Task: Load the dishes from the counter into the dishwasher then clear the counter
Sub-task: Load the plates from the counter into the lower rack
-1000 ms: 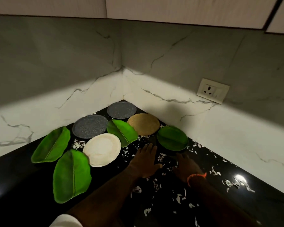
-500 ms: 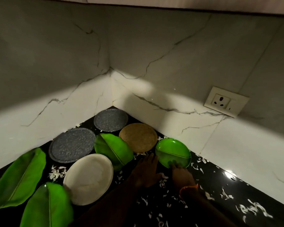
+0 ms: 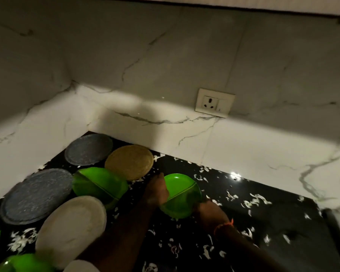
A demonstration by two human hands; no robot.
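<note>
A green leaf-shaped plate (image 3: 182,195) lies on the black speckled counter (image 3: 273,228) near the back wall. My left hand (image 3: 156,190) rests against its left rim with the fingers pointing away from me. My right hand (image 3: 210,211) grips the plate's near right edge; its fingertips are hidden under the rim. To the left lie another green leaf plate (image 3: 99,185), a brown round plate (image 3: 129,161), two grey speckled plates (image 3: 88,149) (image 3: 36,195) and a white plate (image 3: 71,226).
More green leaf plates (image 3: 18,264) show at the bottom left corner, blurred. White scraps (image 3: 253,201) are scattered over the counter. A wall socket (image 3: 214,102) sits on the marble backsplash. The counter's right end (image 3: 330,222) is near the right side.
The view has swung right and closer. Both hands moved forward from the bare counter to the right-hand green plate, and my right hand has taken hold of its near edge.
</note>
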